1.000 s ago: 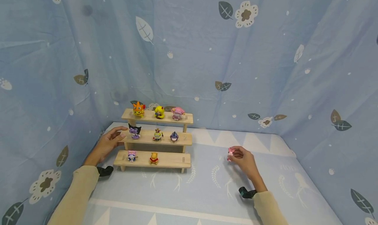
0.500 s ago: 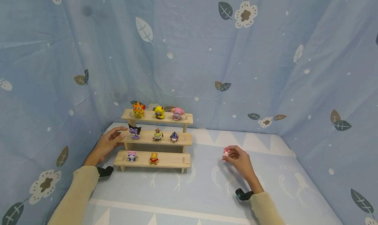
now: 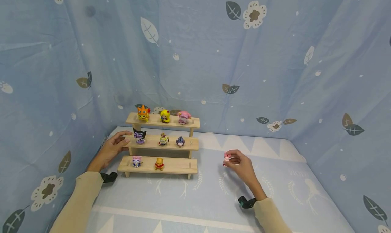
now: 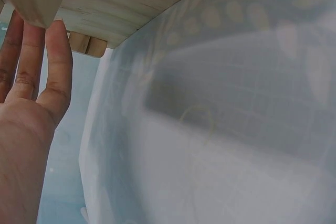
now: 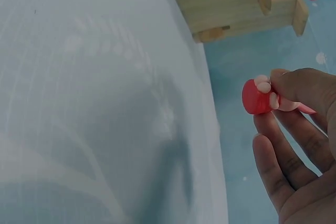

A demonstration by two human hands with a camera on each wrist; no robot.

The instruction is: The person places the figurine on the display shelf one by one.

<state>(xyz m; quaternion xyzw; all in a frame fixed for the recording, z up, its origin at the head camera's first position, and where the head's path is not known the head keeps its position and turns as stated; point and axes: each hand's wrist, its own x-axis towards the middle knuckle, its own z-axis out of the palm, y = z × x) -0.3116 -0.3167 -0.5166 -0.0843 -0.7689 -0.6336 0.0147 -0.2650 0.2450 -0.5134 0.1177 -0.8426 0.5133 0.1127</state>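
My right hand [image 3: 242, 165] pinches a small pink-and-white figurine [image 3: 227, 159] between thumb and fingers, above the cloth and right of a three-tier wooden display stand [image 3: 177, 165]. In the right wrist view the figurine's red base [image 5: 255, 97] points left. My left hand [image 3: 114, 146] touches the left end of the middle tier. Its fingers [image 4: 58, 72] look mostly straight in the left wrist view, their tips partly hidden by wood. Beside it stands a black-and-purple figurine [image 3: 139, 136]. A pink-hooded figurine [image 3: 136, 162] and a Winnie-the-Pooh figurine [image 3: 159, 164] stand on the bottom tier.
The top tier bears an orange figurine [image 3: 143, 113], a yellow-haired one [image 3: 165, 116] and a pink one [image 3: 184, 118]. A crowned figurine [image 3: 163, 139] and a blue-grey one [image 3: 180, 141] share the middle tier. Patterned curtain [image 3: 195, 56] surrounds the pale cloth [image 3: 183, 199].
My right hand has moved left toward the stand, carrying the pink-and-white figurine. The left hand and the figurines on the stand have stayed in place.
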